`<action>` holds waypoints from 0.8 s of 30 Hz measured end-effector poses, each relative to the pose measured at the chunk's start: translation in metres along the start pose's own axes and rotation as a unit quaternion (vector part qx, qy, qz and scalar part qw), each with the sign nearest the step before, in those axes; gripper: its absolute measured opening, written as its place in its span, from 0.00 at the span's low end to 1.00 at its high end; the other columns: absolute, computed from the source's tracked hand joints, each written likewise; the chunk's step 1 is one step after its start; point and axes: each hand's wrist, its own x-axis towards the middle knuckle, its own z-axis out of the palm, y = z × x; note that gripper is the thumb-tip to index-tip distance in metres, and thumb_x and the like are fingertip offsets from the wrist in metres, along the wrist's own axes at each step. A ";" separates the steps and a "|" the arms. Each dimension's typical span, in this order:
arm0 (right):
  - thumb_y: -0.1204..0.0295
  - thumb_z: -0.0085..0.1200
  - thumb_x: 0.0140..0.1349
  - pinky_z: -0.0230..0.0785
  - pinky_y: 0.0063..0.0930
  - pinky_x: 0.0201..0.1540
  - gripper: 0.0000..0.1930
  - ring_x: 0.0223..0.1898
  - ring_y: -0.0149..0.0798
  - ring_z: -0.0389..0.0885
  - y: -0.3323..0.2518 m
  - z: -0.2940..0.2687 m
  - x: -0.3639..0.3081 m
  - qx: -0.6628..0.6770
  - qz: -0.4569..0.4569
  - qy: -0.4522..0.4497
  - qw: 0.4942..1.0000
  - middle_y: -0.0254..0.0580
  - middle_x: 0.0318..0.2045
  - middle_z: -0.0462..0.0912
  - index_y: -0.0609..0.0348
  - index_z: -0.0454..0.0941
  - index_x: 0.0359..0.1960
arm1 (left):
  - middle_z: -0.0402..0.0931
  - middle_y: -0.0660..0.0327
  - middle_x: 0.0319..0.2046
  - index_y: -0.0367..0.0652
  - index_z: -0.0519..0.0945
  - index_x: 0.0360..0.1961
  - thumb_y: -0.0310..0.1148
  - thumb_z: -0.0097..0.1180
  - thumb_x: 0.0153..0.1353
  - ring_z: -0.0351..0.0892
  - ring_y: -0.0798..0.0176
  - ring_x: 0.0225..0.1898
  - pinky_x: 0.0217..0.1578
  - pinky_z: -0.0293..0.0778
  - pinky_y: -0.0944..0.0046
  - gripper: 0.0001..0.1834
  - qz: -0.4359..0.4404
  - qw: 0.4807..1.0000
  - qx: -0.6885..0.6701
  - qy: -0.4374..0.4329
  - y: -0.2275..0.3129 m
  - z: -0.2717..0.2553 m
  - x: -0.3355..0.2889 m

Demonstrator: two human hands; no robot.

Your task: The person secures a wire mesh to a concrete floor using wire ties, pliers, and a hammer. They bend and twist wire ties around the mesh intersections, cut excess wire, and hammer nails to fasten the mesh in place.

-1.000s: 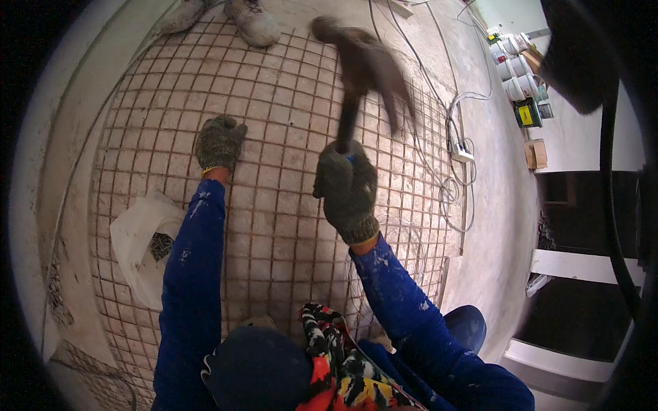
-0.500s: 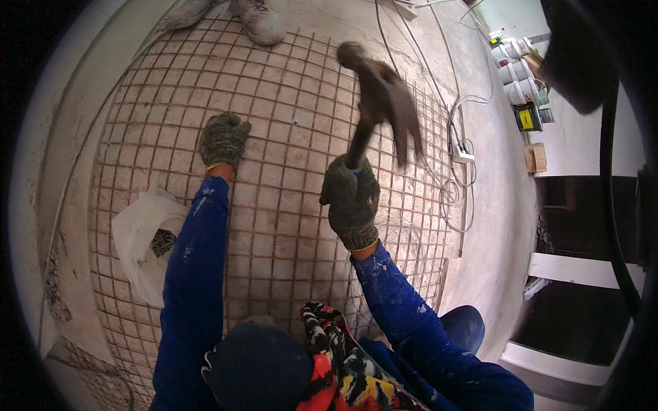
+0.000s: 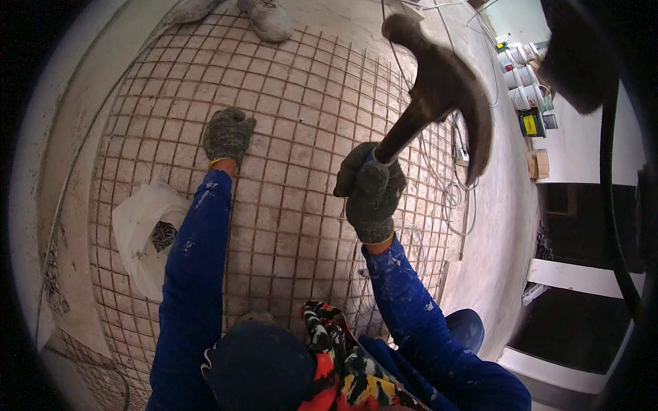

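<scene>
A claw hammer (image 3: 442,85) is raised above the floor, its dark head up and its claw toward the right. My right hand (image 3: 373,192), in a grey-green knit glove, grips its handle. Down at the rusty wire mesh (image 3: 264,226), my gloved left hand (image 3: 229,134) is closed in a fist; whatever is inside its fingers is hidden. Left of my left forearm, a white plastic bag (image 3: 137,226) lies on the mesh with its mouth spread. Small grey metal pieces, perhaps nails (image 3: 163,235), show inside it.
Another person's dusty shoe (image 3: 269,20) stands at the mesh's far edge. White cables (image 3: 452,198) and a power strip (image 3: 460,152) lie along the right side. White buckets (image 3: 526,97) and a cardboard box (image 3: 538,164) stand by the right wall.
The hammer has moved up and to the right in my right hand, its head now larger in view. My left hand stays closed in nearly the same place.
</scene>
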 end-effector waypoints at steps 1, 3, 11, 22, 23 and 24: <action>0.53 0.51 0.76 0.70 0.30 0.23 0.18 0.23 0.33 0.79 0.013 -0.005 -0.002 0.046 0.039 0.009 0.998 0.38 0.24 0.80 0.57 0.77 0.42 | 0.82 0.53 0.46 0.49 0.87 0.42 0.48 0.71 0.54 0.81 0.46 0.50 0.54 0.77 0.47 0.19 0.008 1.000 -0.001 -0.001 0.000 -0.001 0.000; 0.62 0.51 0.75 0.73 0.44 0.32 0.11 0.31 0.51 0.82 0.057 -0.007 -0.003 -0.429 0.004 -0.058 0.901 0.49 0.30 0.82 0.54 0.79 0.47 | 0.82 0.53 0.46 0.49 0.87 0.42 0.48 0.70 0.54 0.81 0.46 0.50 0.53 0.77 0.47 0.19 0.034 0.999 0.005 0.010 0.000 -0.003 0.000; 0.60 0.51 0.75 0.66 0.27 0.20 0.13 0.21 0.31 0.74 0.017 -0.015 0.018 -0.248 0.023 0.043 0.967 0.35 0.25 0.77 0.57 0.75 0.40 | 0.83 0.53 0.46 0.48 0.88 0.42 0.48 0.70 0.54 0.82 0.47 0.50 0.52 0.77 0.47 0.19 0.037 0.999 0.008 -0.008 0.001 -0.003 0.001; 0.58 0.49 0.77 0.70 0.47 0.33 0.17 0.30 0.56 0.81 0.069 0.001 -0.002 -0.463 0.086 -0.048 0.881 0.55 0.28 0.80 0.61 0.81 0.41 | 0.83 0.53 0.46 0.48 0.87 0.43 0.50 0.70 0.54 0.82 0.46 0.50 0.53 0.77 0.47 0.21 0.053 0.998 0.017 0.025 -0.007 0.001 0.003; 0.58 0.50 0.77 0.70 0.46 0.32 0.18 0.29 0.55 0.81 0.058 0.003 -0.001 -0.401 0.170 0.000 0.900 0.54 0.27 0.80 0.62 0.81 0.40 | 0.83 0.54 0.46 0.49 0.87 0.42 0.49 0.71 0.52 0.82 0.47 0.50 0.53 0.77 0.47 0.21 0.042 0.999 0.011 -0.001 -0.007 0.003 0.004; 0.59 0.51 0.77 0.70 0.41 0.31 0.16 0.27 0.47 0.79 0.041 0.002 -0.001 -0.394 0.066 -0.001 0.917 0.48 0.26 0.78 0.61 0.79 0.40 | 0.83 0.54 0.46 0.49 0.87 0.42 0.49 0.71 0.52 0.82 0.47 0.50 0.53 0.77 0.47 0.20 0.049 0.999 -0.002 0.016 -0.008 0.004 0.006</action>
